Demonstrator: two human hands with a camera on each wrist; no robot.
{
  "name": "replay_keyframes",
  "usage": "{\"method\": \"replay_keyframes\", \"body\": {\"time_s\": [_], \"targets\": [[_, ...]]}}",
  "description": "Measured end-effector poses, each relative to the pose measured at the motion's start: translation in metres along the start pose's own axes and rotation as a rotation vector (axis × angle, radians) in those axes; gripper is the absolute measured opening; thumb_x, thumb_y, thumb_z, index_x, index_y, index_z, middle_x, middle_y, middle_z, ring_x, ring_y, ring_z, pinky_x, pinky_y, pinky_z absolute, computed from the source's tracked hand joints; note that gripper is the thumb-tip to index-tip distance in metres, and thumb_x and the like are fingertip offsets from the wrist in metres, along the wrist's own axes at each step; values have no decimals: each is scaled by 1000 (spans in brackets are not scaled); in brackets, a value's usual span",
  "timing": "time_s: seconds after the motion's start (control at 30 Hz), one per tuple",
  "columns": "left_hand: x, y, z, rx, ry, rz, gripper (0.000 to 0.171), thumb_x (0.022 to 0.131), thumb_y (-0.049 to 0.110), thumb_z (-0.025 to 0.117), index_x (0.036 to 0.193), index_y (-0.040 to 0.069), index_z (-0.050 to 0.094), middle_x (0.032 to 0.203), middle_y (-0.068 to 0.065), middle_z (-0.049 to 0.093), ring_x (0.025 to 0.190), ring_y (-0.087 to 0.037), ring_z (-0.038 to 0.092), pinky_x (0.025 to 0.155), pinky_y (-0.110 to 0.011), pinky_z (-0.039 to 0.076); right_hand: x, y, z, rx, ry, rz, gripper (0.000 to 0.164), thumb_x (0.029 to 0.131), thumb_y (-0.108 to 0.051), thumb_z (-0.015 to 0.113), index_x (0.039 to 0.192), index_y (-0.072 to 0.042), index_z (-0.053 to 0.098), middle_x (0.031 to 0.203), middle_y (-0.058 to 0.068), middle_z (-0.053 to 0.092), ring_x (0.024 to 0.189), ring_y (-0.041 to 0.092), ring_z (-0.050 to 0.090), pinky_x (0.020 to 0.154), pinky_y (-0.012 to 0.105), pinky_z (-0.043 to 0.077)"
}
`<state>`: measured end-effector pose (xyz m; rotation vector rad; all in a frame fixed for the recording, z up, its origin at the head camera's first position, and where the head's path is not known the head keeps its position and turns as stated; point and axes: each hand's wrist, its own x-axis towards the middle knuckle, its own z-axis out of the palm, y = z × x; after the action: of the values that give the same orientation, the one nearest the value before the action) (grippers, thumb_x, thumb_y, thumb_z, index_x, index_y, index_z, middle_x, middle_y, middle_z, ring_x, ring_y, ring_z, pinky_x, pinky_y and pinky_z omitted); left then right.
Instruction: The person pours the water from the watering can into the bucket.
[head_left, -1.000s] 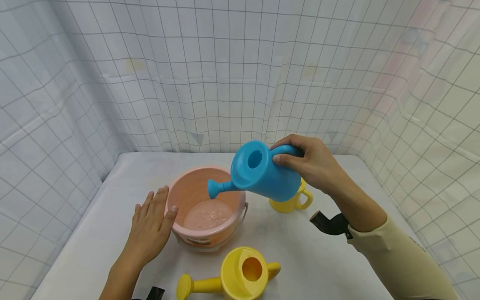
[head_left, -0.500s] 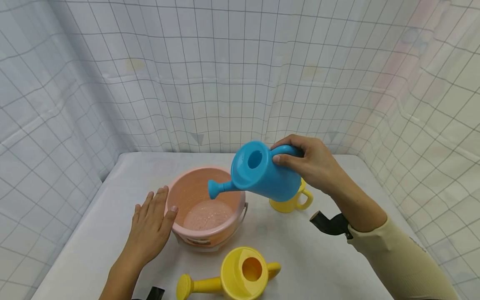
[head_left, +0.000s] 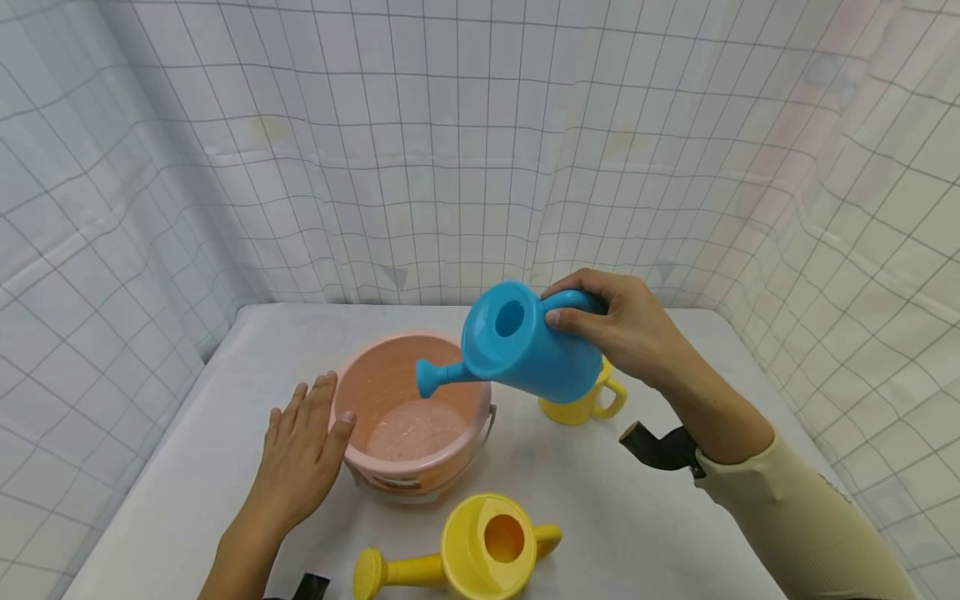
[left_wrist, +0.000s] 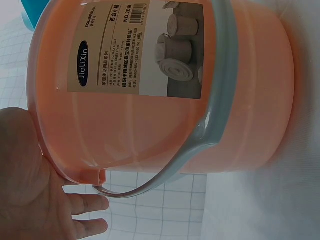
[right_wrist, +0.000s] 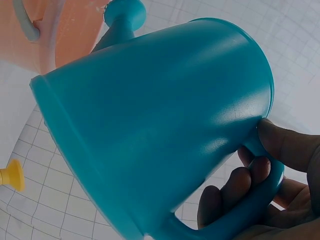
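My right hand (head_left: 618,325) grips the handle of a blue watering can (head_left: 536,354), fingers curled round it. The can is tilted, its rose and spout over the opening of a pink bucket (head_left: 420,458). Some water shows in the bucket's bottom. Against the bucket's left rim rests my left hand (head_left: 300,450), fingers straight. The left wrist view shows that hand (left_wrist: 30,185) at the rim, beside the bucket's grey handle (left_wrist: 225,75) and a paper label (left_wrist: 135,50). Seen from the right wrist, my fingers (right_wrist: 235,185) wrap the handle of the can (right_wrist: 160,115).
A yellow watering can (head_left: 480,550) stands on the white-covered table (head_left: 637,517) in front of the bucket, its spout pointing left. Behind the blue can, partly hidden, is a second yellow vessel with a handle (head_left: 613,400). White grid-patterned curtains (head_left: 480,167) surround the table.
The water surface in the bucket shifts in its ripples. Both hands, the tilted blue watering can and the bucket hold nearly the same places.
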<state>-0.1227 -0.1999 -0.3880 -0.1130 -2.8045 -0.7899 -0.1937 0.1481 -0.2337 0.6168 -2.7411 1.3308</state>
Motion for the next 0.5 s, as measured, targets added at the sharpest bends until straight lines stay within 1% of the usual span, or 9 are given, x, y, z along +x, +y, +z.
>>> {"method": "replay_keyframes", "body": {"time_s": [0.3, 0.5], "targets": [[0, 1, -1, 4, -7, -2, 62, 102, 43, 30, 153, 16, 9, 156, -21, 20, 146, -42, 7, 111, -67, 0, 0, 0, 0, 5, -3, 0, 25, 90, -23, 65, 113, -13, 62, 118, 6, 64, 112, 29, 60, 100, 56, 43], [-1, 1, -1, 1, -5, 0, 62, 102, 43, 30, 153, 17, 9, 156, -21, 20, 146, -42, 7, 112, -66, -2, 0, -1, 0, 0, -2, 1, 25, 90, -23, 65, 113, -13, 63, 117, 6, 64, 112, 29, 59, 100, 56, 43]]}}
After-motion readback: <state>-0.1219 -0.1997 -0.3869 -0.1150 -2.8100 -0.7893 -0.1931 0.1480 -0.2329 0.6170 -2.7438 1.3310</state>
